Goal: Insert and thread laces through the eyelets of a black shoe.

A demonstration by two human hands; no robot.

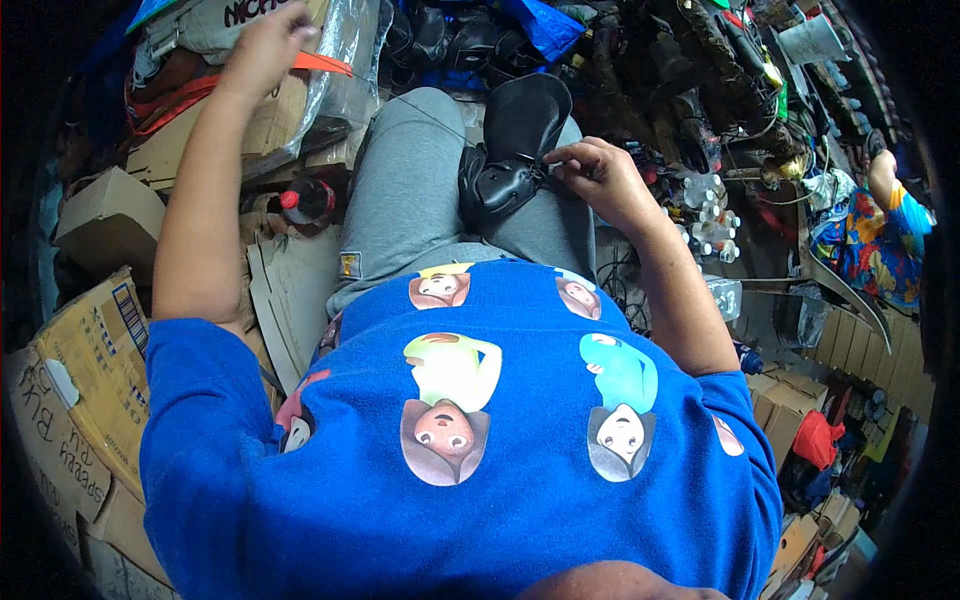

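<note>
A black shoe (503, 192) rests on my right thigh, its dark sole (527, 112) facing up. From the shoe a thin dark thread (430, 112) runs taut toward the upper left. My left hand (268, 52) is raised at that end, fingers closed and slightly blurred, seemingly on the thread. Close against the shoe's right side is my right hand (603, 180), thumb and fingertips pinched together. What lies between those fingertips is too small to make out.
Cardboard boxes (110, 218) crowd the left, near a red-capped bottle (308, 203). An orange strap (322, 63) lies beside my left hand. Small white-capped bottles (713, 228) and cluttered tools stand at right. A person in colourful clothing (872, 240) is at the far right.
</note>
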